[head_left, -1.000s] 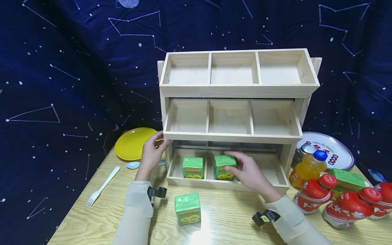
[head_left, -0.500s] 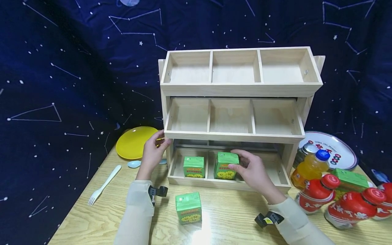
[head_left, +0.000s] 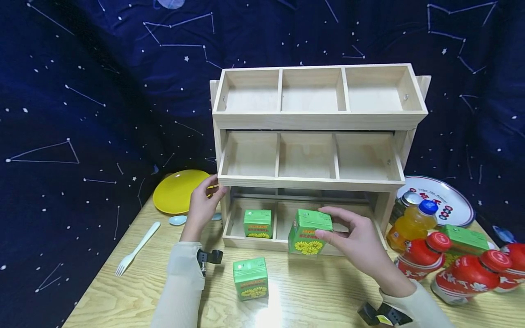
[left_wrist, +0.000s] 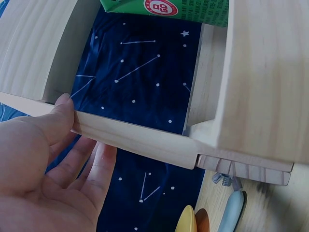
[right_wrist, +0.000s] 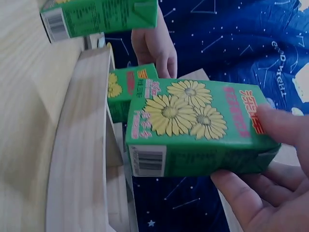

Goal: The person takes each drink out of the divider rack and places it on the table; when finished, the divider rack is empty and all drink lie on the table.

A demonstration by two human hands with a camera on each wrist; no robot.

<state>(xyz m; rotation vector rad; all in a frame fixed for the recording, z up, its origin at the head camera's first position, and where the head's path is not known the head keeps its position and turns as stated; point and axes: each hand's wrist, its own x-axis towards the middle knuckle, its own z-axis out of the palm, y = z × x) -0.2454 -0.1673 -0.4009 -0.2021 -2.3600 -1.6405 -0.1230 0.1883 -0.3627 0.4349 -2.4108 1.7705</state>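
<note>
My right hand (head_left: 362, 239) grips a green drink carton (head_left: 308, 234) with yellow flowers, thumb on its front and fingers behind. It overlaps the front rail of the bottom tier in the head view; in the right wrist view, the carton's flowered face and barcode end show. On the left, my other hand (head_left: 203, 205) holds the side post (left_wrist: 135, 140) of a three-tier wooden rack (head_left: 309, 122), thumb on one face and fingers behind. A second carton (head_left: 257, 224) stands in the bottom tier's left compartment. Another carton (head_left: 251, 279) stands on the table in front.
Left of the rack lie a yellow plate (head_left: 180, 193), a blue spoon (head_left: 177, 220) and a white fork (head_left: 137, 249). At right stand red bottles (head_left: 420, 259), an orange drink bottle (head_left: 414, 225), a jar (head_left: 406, 205), another green carton (head_left: 465, 240) and a white plate (head_left: 455, 200).
My right hand has drawn the carton out of the bottom tier's middle compartment, toward me and slightly right. My left hand has stayed at the rack's post.
</note>
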